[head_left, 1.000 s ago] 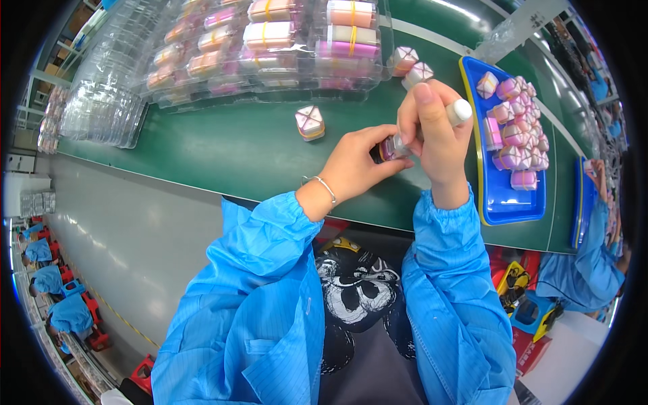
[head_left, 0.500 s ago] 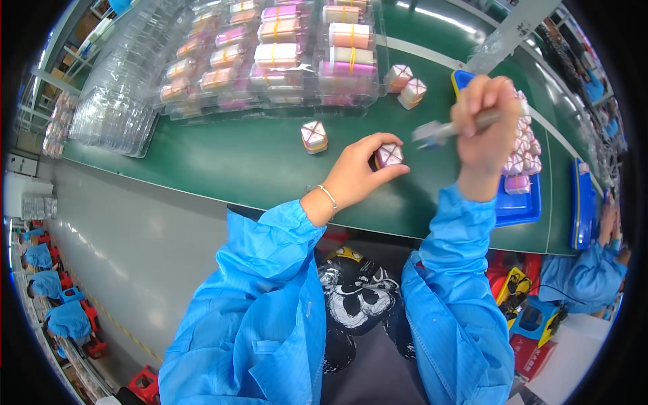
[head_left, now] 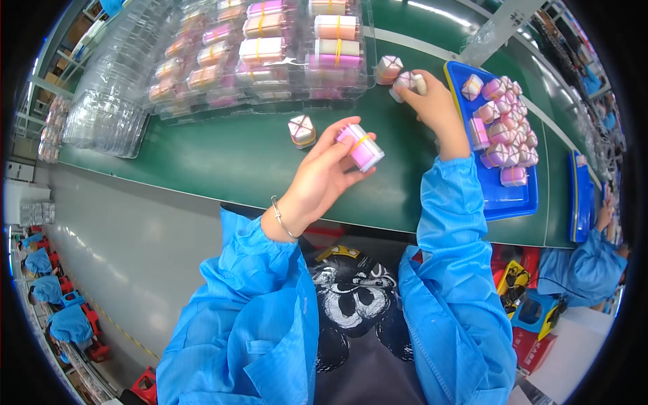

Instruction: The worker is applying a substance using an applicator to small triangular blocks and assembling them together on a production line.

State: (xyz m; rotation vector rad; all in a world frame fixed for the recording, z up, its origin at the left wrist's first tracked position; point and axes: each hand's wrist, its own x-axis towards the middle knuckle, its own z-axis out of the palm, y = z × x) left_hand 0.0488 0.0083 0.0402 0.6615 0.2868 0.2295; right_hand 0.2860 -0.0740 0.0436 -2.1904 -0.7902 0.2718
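My left hand [head_left: 317, 174] is closed round a small pink-and-white bundle [head_left: 363, 147] with a yellow band about it, tilted and lifted above the green table. Farther back, my right hand [head_left: 435, 106] has its fingers closed on another small bundle [head_left: 403, 82], a pale one with a crossed top; the fingers partly cover it. A pale cover appears to sit on one right fingertip. Beside that bundle stands a similar one [head_left: 389, 69]. Left of my left hand, a white-topped bundle [head_left: 302, 131] rests upright on the table.
A blue tray [head_left: 496, 208] at the right holds many such bundles, heaped. Clear plastic trays [head_left: 270, 108] filled with banded bundles lie at the back, next to stacked clear trays [head_left: 104, 121]. A metal post [head_left: 499, 34] rises behind. Another person's blue sleeve [head_left: 580, 273] is at far right.
My left hand has lifted and tipped its bundle, moving slightly left. My right hand has gone left and back to a standing bundle; the slim tool it held is out of sight.
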